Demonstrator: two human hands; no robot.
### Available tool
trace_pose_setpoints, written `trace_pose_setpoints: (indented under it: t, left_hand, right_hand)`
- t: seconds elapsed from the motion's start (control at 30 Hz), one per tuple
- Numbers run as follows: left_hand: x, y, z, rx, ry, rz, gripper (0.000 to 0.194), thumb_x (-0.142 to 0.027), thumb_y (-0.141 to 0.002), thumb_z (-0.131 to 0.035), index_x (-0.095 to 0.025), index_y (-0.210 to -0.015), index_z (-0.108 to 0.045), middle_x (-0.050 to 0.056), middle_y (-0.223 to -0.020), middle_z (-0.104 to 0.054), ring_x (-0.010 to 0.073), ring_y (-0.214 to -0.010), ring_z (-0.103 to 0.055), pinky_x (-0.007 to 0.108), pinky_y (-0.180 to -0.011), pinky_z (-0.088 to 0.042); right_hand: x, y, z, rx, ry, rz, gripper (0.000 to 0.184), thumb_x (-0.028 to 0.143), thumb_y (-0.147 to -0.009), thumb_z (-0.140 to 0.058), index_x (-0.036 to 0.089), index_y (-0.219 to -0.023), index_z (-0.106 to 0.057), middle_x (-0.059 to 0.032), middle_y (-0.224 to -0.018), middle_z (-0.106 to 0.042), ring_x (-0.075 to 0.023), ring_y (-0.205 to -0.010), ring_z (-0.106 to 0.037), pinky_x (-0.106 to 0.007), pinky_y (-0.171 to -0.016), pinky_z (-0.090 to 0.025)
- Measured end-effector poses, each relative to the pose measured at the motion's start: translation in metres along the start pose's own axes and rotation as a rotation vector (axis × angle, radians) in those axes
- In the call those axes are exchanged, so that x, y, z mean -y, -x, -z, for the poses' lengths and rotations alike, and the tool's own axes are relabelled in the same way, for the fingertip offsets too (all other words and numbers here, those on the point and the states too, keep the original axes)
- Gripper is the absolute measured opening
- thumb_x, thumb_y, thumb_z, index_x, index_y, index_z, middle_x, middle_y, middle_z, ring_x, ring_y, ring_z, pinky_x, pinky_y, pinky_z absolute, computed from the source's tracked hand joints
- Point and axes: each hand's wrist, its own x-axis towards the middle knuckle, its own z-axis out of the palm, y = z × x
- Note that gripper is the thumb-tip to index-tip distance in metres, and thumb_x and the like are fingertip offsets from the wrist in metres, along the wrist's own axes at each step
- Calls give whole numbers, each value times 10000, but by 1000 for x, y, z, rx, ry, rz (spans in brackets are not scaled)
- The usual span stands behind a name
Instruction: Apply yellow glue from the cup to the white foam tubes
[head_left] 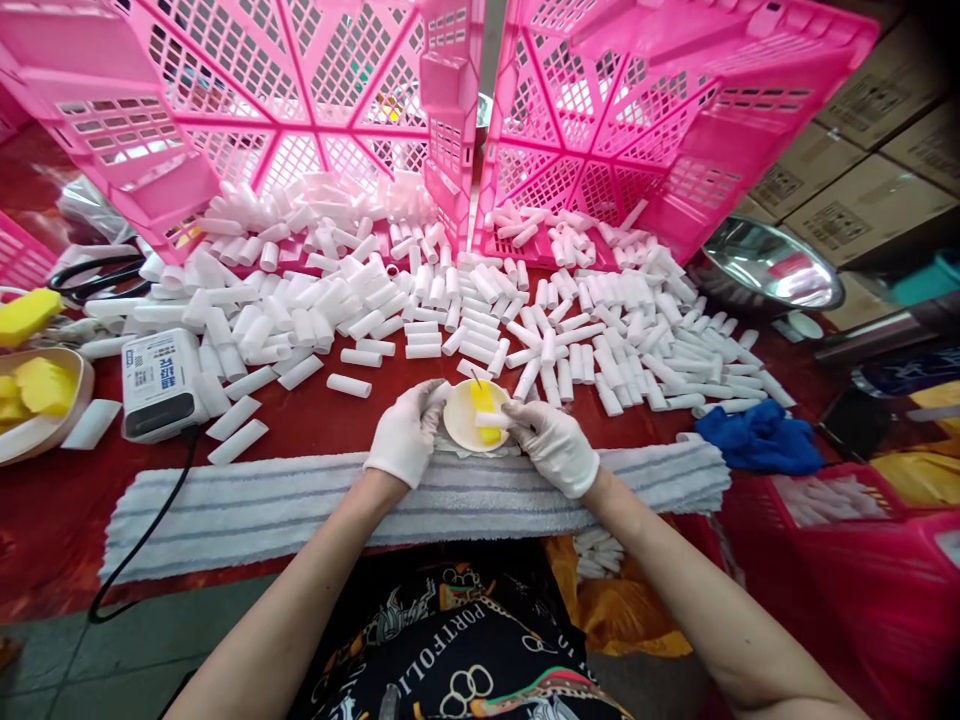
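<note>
White-gloved, my left hand (405,432) is closed around a short white tube, mostly hidden by the fingers, at the left rim of a small cream dish (456,420). My right hand (553,446), also gloved, pinches another white tube (491,420) over the dish, in front of a yellow sponge piece (484,394). A thin metal-looking pin or tool (477,378) sticks up by the sponge. The dish sits on the near side of many loose white tubes (424,338), by a folded striped towel (300,505).
Two tipped pink crates (315,130) (585,150) stand behind the tubes. At left are a white device (159,385) with a black cable and a bowl (75,400) of yellow sponges. At right lie a blue cloth (761,437) and a metal basin (772,265).
</note>
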Motion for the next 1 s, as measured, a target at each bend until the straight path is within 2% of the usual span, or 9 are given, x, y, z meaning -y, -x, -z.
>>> trace_pose_setpoints:
  t: [0.07, 0.13, 0.23, 0.3, 0.57, 0.67, 0.77, 0.87, 1.0]
  left_hand:
    - [1, 0, 0, 3, 3, -5, 381, -382, -871, -421, -197, -1194, -501, 54, -1164, -579, 180, -1055, -541, 298, -942, -412]
    - [2, 1, 0, 3, 0, -11, 379, -381, -871, -422, -200, -1195, -500, 53, -1165, -578, 179, -1055, -540, 300, -944, -411]
    - [2, 1, 0, -3, 5, -14, 379, -380, -871, -421, -199, -1195, -499, 54, -1168, -576, 180, -1061, -537, 300, -947, -408]
    - [2, 1, 0, -1, 12, -13, 381, -385, -873, -417, -199, -1195, -497, 54, -1167, -577, 181, -1063, -537, 299, -942, -411]
    - [3, 1, 0, 2, 24, 1, 371, -388, -867, -426, -207, -1181, -506, 54, -1154, -584, 182, -1042, -547, 300, -927, -415]
    - [4, -1, -1, -6, 65, 16, 357, -381, -855, -447, -210, -1161, -515, 50, -1126, -597, 182, -1022, -555, 304, -917, -419]
    - [4, 0, 1, -61, 158, 73, 358, -390, -834, -479, -186, -1125, -527, 63, -1068, -616, 182, -968, -577, 306, -884, -441]
    - [-5, 8, 5, -98, 264, 76, 375, -418, -806, -521, -174, -1090, -536, 63, -1032, -622, 176, -927, -588, 295, -850, -460]
    - [-25, 26, 10, 121, 362, 12, 376, -415, -786, -554, -169, -1070, -556, 57, -1014, -633, 166, -904, -595, 269, -815, -473]
  right_hand:
    - [-2, 3, 0, -36, 46, 115, 159, 292, -804, -573, 212, -909, -664, -49, -867, -657, -166, -807, -616, -298, -760, -511]
    - [-2, 6, 2, -44, 54, 142, 177, 281, -783, -603, 221, -942, -653, -49, -905, -650, -171, -841, -610, -305, -781, -506]
    - [-1, 10, 2, 6, -19, 11, 315, 300, -794, -591, 210, -1096, -594, -64, -1033, -640, -181, -943, -606, -309, -864, -488]
    - [-1, 12, 0, 30, -63, -52, 311, 311, -822, -550, 200, -1110, -589, -66, -1054, -640, -179, -966, -604, -308, -899, -471]
    - [7, 12, -5, -44, 20, 94, 121, 281, -791, -586, 200, -796, -677, -36, -779, -634, -150, -731, -577, -280, -685, -476]
    - [15, 13, 0, -43, -88, 20, 142, 325, -751, -626, 190, -714, -655, -29, -774, -617, -139, -698, -578, -263, -658, -470]
    - [21, 16, 5, -78, -272, -79, 191, 358, -699, -672, 182, -750, -619, -34, -828, -614, -133, -714, -593, -248, -656, -484]
    - [27, 16, 11, -136, -520, -305, 282, 409, -715, -653, 183, -864, -575, 1, -673, -601, -93, -519, -540, -210, -471, -442]
    - [41, 10, 16, -106, -666, -449, 347, 508, -767, -556, 174, -859, -534, 64, -453, -477, -58, -325, -371, -176, -304, -268]
